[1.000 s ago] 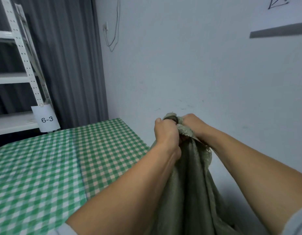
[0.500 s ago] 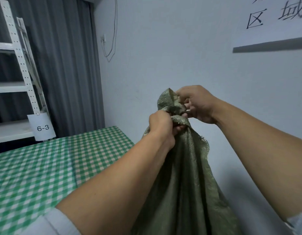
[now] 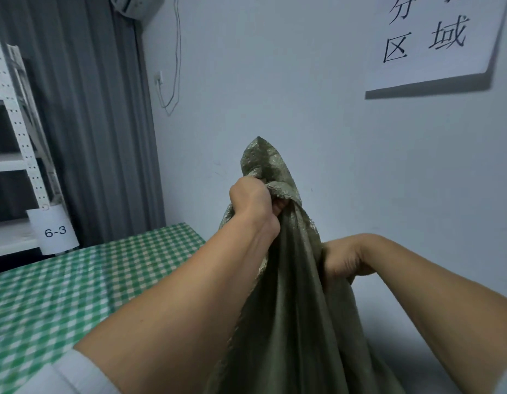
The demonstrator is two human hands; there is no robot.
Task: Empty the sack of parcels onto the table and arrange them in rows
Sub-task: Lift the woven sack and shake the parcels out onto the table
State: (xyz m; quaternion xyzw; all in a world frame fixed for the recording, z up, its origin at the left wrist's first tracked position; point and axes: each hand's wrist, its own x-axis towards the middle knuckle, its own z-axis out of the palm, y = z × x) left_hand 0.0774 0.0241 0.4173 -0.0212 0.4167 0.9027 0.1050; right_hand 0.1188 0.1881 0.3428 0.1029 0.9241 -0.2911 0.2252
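We hold the olive sack (image 3: 289,308) upright at 6 o'clock of the view, by the 3 o'clock side of the green-checked bench (image 3: 76,280). Our left grip (image 3: 255,200) is clenched on its bunched neck, and our right grip (image 3: 343,260) clamps the cloth lower, at 4 o'clock from the left.

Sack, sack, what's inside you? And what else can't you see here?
Head view:
Any parcels: the sack hides what is inside.
Bottom of the sack: cut off by the lower edge.
Fingertips of the right hand: buried in sack folds.
Top characters of the wall sign: cut off by the upper edge.
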